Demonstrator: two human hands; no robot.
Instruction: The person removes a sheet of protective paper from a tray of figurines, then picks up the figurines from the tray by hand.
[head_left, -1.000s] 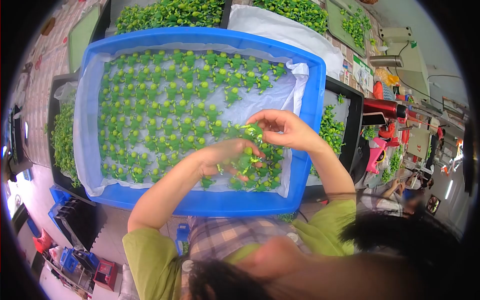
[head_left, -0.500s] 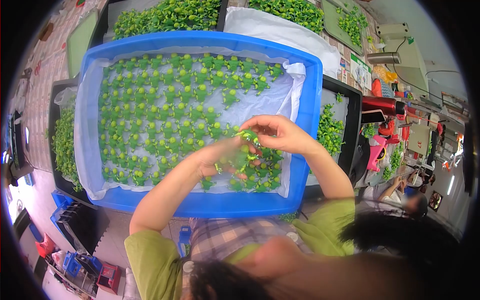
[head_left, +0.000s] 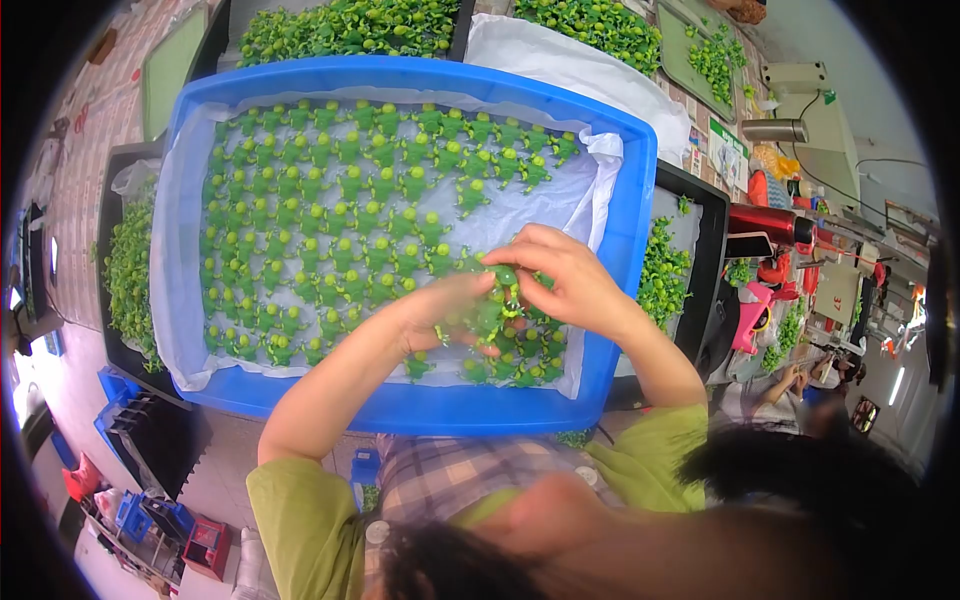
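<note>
Small green figures with round yellow-green heads stand in rows on white paper inside a large blue tray. Over the tray's right half, my left hand is cupped around several green figures, with its fingers partly hidden under them. From the right, my right hand reaches to the same cluster. Its thumb and index finger close at one green figure at the top of the handful. How firmly that figure is pinched is partly hidden by the fingers. More figures sit below both hands.
Black trays with more green figures stand at the left, right and back. White paper lies behind the blue tray. A red flask and a pink item are at the right. Another person sits further off.
My right hand's fingers have shifted slightly around the figure at the top of the handful, and that figure has turned. The whole view has moved a little; my left hand keeps its cupped hold.
</note>
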